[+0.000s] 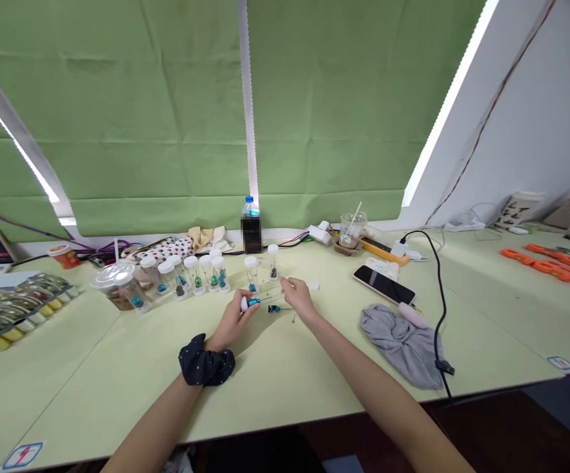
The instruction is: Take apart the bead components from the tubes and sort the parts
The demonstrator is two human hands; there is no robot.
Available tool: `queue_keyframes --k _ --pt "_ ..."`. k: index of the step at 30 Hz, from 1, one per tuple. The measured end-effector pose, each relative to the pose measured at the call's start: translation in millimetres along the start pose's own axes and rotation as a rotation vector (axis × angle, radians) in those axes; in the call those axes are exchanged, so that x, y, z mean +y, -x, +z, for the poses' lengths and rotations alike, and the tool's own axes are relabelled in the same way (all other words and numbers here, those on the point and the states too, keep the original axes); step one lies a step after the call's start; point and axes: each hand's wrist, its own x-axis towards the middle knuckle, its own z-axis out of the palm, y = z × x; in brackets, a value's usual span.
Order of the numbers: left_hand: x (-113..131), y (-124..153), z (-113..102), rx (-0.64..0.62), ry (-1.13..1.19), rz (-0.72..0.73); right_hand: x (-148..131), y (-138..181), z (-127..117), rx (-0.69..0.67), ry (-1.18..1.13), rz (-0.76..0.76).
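My left hand [233, 320] is closed around a small blue screwdriver [251, 303] with a white end cap, held just above the pale green table [285, 374]. A dark scrunchie [206, 362] sits on that wrist. My right hand [297, 297] pinches something thin and too small to name, close to a clear vial [272, 263] with a white cap. A second small blue tool [274, 308] lies on the table between the hands. A loose white cap [313, 286] rests just right of my right hand.
A row of several capped vials [194, 272] and a lidded plastic cup [117, 286] stand at left. A black bottle [251, 230] is behind. A phone [383, 284], grey cloth [403, 341] and black cable [440, 309] lie right. Orange tools [546, 266] sit far right.
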Motion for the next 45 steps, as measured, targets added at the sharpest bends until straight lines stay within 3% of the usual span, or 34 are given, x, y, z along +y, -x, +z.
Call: queue_keyframes --k 7,12,17,22,27,32,37,42,43,45 --pt "3.3 -0.8 2.0 0.138 0.015 -0.082 -0.6 8.4 7.9 0.075 0.043 -0.107" --pt "3.8 -5.2 6.2 0.194 0.310 -0.234 -2.1 14.9 16.3 0.120 0.020 -0.142" --pt "2.6 -9.6 5.5 0.112 0.667 -0.451 -9.0 17.6 16.3 0.087 0.070 -0.258" --pt "-6.5 -13.1 -3.7 -0.001 0.798 -0.697 -13.1 18.0 8.4 -0.075 0.112 -0.378" --pt "-20.7 -14.1 -14.5 0.001 0.803 -0.807 -7.7 12.3 6.0 -0.320 0.048 -0.480" --pt "-27.5 -16.6 -19.1 -0.033 0.813 -0.884 -9.9 10.7 6.3 -0.387 -0.042 -0.594" --pt "-17.7 -13.0 -21.4 0.038 0.813 -0.795 -12.2 10.5 4.9 -0.375 -0.073 -0.549" --pt "0.9 -7.2 -26.0 0.090 0.639 -0.290 -0.9 2.3 1.4 -0.325 -0.113 -0.218" --pt "1.5 -7.3 -26.5 0.088 0.580 -0.235 0.0 1.0 0.0 -0.336 -0.126 -0.189" --pt "-1.4 -8.5 -26.6 0.117 0.525 -0.257 -1.2 -0.4 -3.7 -0.354 -0.130 -0.218"
